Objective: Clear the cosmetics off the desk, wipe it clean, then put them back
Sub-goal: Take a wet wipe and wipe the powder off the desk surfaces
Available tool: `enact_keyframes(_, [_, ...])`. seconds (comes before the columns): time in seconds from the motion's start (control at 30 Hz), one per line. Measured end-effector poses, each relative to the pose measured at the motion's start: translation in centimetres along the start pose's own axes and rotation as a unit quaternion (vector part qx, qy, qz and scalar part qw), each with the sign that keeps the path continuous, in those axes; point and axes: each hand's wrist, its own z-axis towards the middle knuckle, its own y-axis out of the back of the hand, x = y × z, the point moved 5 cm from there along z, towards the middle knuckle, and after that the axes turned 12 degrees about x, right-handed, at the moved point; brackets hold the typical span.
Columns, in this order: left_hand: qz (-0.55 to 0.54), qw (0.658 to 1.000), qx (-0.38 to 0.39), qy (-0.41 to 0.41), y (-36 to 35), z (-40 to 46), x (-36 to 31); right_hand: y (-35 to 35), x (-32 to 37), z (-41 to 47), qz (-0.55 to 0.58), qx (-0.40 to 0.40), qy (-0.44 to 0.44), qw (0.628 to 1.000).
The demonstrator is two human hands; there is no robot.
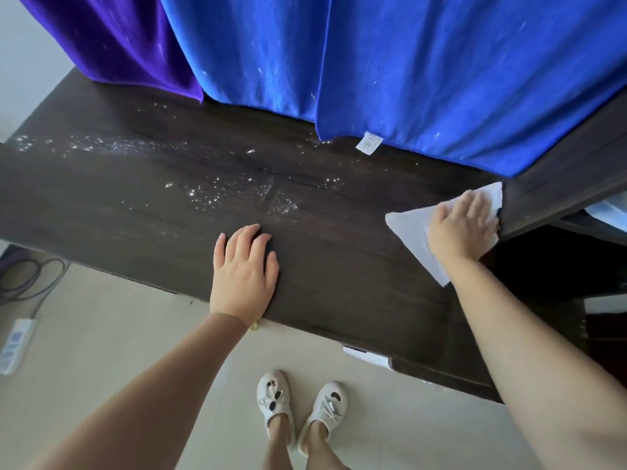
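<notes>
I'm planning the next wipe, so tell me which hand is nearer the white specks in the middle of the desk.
Left. The left hand lies flat on the desk just in front of the white specks; the right hand presses the white wipe at the desk's right end, farther away.

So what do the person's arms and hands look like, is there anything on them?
Both arms are bare right up to the frame edge, with no sleeves showing. The left hand and right hand wear no gloves; I can see no rings, watch or bracelets. The fingernails look short and unpainted.
</notes>
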Motion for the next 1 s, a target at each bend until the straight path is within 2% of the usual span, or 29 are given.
enact_keyframes(0.03, [0.001, 1.0, -0.001, 0.0, 0.0, 0.0, 0.0, -0.9, 2.2, -0.3, 0.008, 0.01, -0.008, 1.0])
enact_keyframes(0.07, [0.003, 1.0, 0.0, -0.001, 0.0, 0.0, 0.0, -2.0, 5.1, -0.9, 0.001, 0.021, 0.026, 0.999])
enact_keyframes(0.13, [0.007, 1.0, 0.003, -0.001, 0.0, 0.0, 0.1, -4.4, 11.5, -3.7, -0.06, 0.042, 0.193, 0.978])
enact_keyframes(0.2, [0.011, 1.0, 0.003, -0.004, -0.1, 0.0, 0.1, -6.2, 15.4, -7.4, -0.138, 0.077, 0.403, 0.902])
enact_keyframes(0.23, [0.012, 1.0, 0.002, -0.005, -0.2, 0.0, 0.1, -6.3, 15.6, -8.0, -0.174, 0.098, 0.481, 0.854])
enact_keyframes(0.27, [0.012, 1.0, 0.0, -0.005, -0.2, 0.0, 0.1, -5.7, 14.7, -7.3, -0.198, 0.112, 0.524, 0.821])
enact_keyframes(0.3, [0.012, 1.0, -0.001, -0.006, -0.2, 0.0, 0.1, -4.6, 13.4, -5.7, -0.195, 0.112, 0.532, 0.816])
enact_keyframes(0.33, [0.012, 1.0, -0.003, -0.006, -0.2, 0.1, 0.2, -3.4, 11.3, -3.3, -0.174, 0.099, 0.503, 0.84])
enact_keyframes(0.4, [0.012, 1.0, -0.008, -0.008, -0.2, 0.1, 0.1, -0.6, 5.6, 1.9, -0.116, 0.037, 0.361, 0.924])
enact_keyframes(0.47, [0.014, 1.0, -0.015, -0.011, -0.2, 0.1, 0.1, 1.3, 0.2, 4.5, -0.053, -0.033, 0.203, 0.977])
enact_keyframes(0.57, [0.015, 1.0, -0.019, -0.014, -0.2, 0.2, 0.1, 1.2, 0.6, 4.7, 0.041, -0.018, 0.008, 0.999])
enact_keyframes(0.63, [0.016, 1.0, -0.018, -0.013, -0.3, 0.1, 0.2, 0.2, 4.9, 4.2, 0.063, 0.014, -0.036, 0.997])
enact_keyframes(0.7, [0.021, 1.0, -0.017, -0.015, -0.3, 0.1, 0.2, -1.1, 10.1, 3.2, 0.037, 0.021, 0.027, 0.999])
enact_keyframes(0.77, [0.024, 0.999, -0.016, -0.015, -0.4, 0.1, 0.2, -2.7, 14.6, 1.3, -0.016, 0.017, 0.146, 0.989])
enact_keyframes(0.8, [0.025, 0.999, -0.015, -0.014, -0.4, 0.1, 0.2, -3.3, 16.1, 0.0, -0.045, 0.024, 0.227, 0.973])
enact_keyframes(0.87, [0.026, 0.999, -0.015, -0.013, -0.3, 0.1, 0.1, -3.9, 16.9, -1.8, -0.112, 0.064, 0.392, 0.911])
enact_keyframes(0.9, [0.025, 1.0, -0.013, -0.011, -0.3, 0.1, 0.1, -3.6, 16.1, -1.6, -0.133, 0.081, 0.44, 0.884])
enact_keyframes(0.93, [0.025, 1.0, -0.012, -0.01, -0.3, 0.1, 0.1, -3.1, 14.4, -0.8, -0.14, 0.082, 0.451, 0.877])
enact_keyframes(1.0, [0.023, 1.0, -0.013, -0.01, -0.2, 0.0, 0.1, -1.5, 9.1, 2.1, -0.112, 0.046, 0.379, 0.918])
